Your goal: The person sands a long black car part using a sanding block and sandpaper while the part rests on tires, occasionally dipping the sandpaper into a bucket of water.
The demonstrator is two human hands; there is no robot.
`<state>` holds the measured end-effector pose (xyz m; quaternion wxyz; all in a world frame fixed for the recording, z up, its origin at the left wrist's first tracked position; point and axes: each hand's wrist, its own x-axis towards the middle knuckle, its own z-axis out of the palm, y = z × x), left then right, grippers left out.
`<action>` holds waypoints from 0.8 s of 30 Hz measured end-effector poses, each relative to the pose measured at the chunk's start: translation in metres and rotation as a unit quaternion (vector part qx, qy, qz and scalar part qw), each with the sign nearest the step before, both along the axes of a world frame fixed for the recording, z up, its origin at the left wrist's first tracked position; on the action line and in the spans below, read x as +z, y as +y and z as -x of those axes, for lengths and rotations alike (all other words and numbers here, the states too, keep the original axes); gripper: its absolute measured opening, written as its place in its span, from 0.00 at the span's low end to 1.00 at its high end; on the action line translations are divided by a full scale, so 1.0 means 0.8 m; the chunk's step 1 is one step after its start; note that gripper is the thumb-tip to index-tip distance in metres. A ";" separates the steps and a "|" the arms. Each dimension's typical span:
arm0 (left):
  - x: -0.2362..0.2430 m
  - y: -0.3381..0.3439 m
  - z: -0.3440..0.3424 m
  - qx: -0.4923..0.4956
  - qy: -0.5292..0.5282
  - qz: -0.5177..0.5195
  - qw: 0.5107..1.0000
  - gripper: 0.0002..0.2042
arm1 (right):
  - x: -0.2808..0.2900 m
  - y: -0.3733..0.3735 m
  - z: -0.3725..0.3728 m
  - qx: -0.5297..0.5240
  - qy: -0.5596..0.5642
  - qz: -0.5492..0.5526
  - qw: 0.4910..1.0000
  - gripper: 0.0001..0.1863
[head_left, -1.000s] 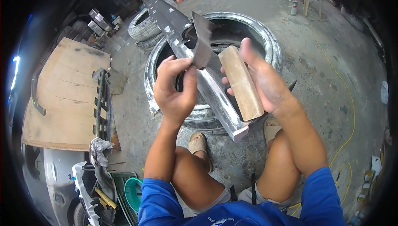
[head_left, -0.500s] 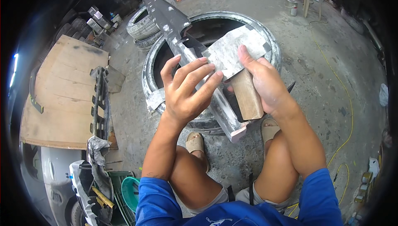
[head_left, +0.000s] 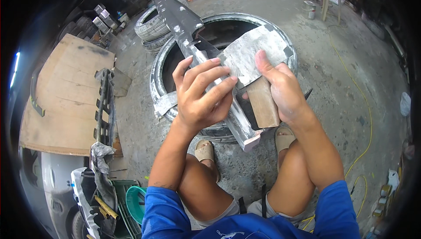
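Observation:
My right hand (head_left: 284, 90) grips a wooden block (head_left: 262, 105) together with a worn grey-white sheet (head_left: 245, 57), probably sandpaper, lying over the block's upper part; my thumb presses on the sheet. My left hand (head_left: 204, 90) has its fingers spread and slightly curled, fingertips at the sheet's lower left edge. Beneath both hands a long dark, white-patched car trim panel (head_left: 173, 15) lies diagonally across a large tire (head_left: 160, 76) with whitened rim. A second small pale sheet (head_left: 165, 102) rests on the tire's left side.
Further back are stacked tires (head_left: 147, 30), a paint can (head_left: 309, 11) and a wooden stand (head_left: 324, 2). A plywood board (head_left: 66, 103) is at left, above a car body (head_left: 59, 182) and a teal basin (head_left: 136, 204). A yellow cord (head_left: 368, 125) runs along the floor at right.
A second ago my left hand pinched the sheet dark side out. The sheet now lies pale side up over the block under my right thumb, and my left fingers have opened.

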<state>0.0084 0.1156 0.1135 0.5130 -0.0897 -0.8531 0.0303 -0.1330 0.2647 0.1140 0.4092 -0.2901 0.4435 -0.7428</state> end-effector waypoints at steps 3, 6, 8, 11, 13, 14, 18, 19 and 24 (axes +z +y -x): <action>0.010 0.000 -0.010 -0.027 -0.015 -0.092 0.995 0.15 | 0.003 0.001 -0.002 0.004 0.001 0.023 1.000 0.27; 0.009 -0.005 -0.011 -0.035 0.004 -0.175 0.984 0.20 | 0.005 0.001 -0.005 0.006 0.008 0.035 0.999 0.27; 0.011 -0.005 -0.012 -0.015 -0.001 -0.140 0.990 0.22 | 0.005 0.000 -0.006 0.009 0.016 0.036 0.999 0.27; 0.012 -0.004 -0.009 -0.046 -0.005 -0.200 0.979 0.21 | 0.009 0.001 -0.010 0.020 0.029 0.038 0.999 0.26; 0.011 0.002 -0.013 -0.082 -0.031 -0.320 0.943 0.20 | 0.003 -0.002 -0.008 0.007 0.083 0.029 0.996 0.25; 0.011 0.008 -0.014 -0.116 -0.039 -0.410 0.904 0.18 | 0.001 -0.003 -0.008 0.000 0.110 0.024 0.994 0.25; 0.013 0.016 -0.010 -0.224 -0.022 -0.604 0.764 0.13 | 0.012 0.002 -0.020 -0.001 0.174 0.029 0.984 0.22; 0.012 0.016 -0.011 -0.219 -0.020 -0.609 0.762 0.12 | 0.013 0.002 -0.021 0.001 0.201 0.029 0.979 0.22; 0.014 0.016 -0.011 -0.217 0.005 -0.634 0.742 0.08 | 0.016 -0.003 -0.031 -0.030 0.243 0.079 0.966 0.21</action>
